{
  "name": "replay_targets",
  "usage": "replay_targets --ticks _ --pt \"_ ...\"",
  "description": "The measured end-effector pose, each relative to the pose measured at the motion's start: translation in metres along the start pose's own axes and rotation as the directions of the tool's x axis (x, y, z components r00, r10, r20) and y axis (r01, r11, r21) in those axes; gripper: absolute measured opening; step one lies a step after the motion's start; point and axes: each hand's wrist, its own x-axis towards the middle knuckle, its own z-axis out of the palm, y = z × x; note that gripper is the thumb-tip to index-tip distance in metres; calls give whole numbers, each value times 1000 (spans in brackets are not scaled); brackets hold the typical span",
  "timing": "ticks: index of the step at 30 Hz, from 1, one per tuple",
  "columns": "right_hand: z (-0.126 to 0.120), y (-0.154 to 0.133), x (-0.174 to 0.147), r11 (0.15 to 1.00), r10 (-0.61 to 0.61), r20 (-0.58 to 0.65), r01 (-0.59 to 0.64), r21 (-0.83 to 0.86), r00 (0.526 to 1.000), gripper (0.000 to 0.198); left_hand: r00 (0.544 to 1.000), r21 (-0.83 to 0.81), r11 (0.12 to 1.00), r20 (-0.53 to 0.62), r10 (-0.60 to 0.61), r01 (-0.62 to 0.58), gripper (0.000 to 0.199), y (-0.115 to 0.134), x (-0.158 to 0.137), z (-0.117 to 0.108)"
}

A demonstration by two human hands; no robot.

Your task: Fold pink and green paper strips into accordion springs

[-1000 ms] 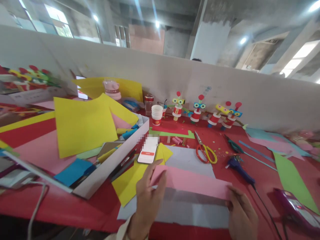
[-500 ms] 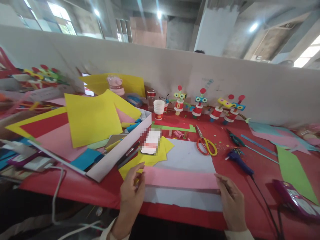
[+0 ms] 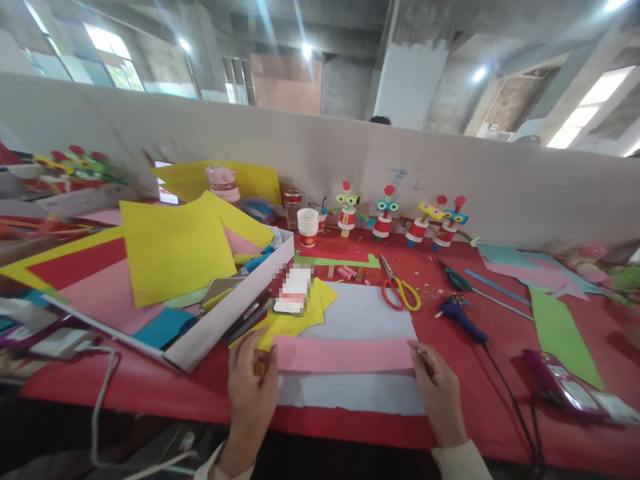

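A long strip of pink paper stretches between my two hands, over a pale grey-white sheet. My left hand pinches the strip's left end between thumb and fingers. At the other end, my right hand is closed on the strip's right edge. Beyond the strip lie yellow papers with a phone on top, its screen partly blurred. Scissors with red and yellow handles rest at the sheet's far right corner.
Right of the sheet are a blue glue gun, pliers, green paper and a purple device. A white box of coloured paper stands left. Paper cups and several cup figures line the back.
The whole view has shifted, so the table's things appear farther left. Both hands keep hold of the pink strip, with little other visible movement.
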Motion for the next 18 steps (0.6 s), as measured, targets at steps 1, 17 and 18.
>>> replay_targets --ticks 1,17,18 --pt "0 1 0 1000 -1 -8 1 4 1000 35 1000 -7 1000 5 0 0 39 -1 1 0" --pt "1 -1 0 990 97 66 -103 92 993 40 998 37 997 19 62 -63 21 -1 3 0" --pt "0 0 0 991 98 63 -104 88 993 40 998 33 998 19 60 -60 21 0 3 -1"
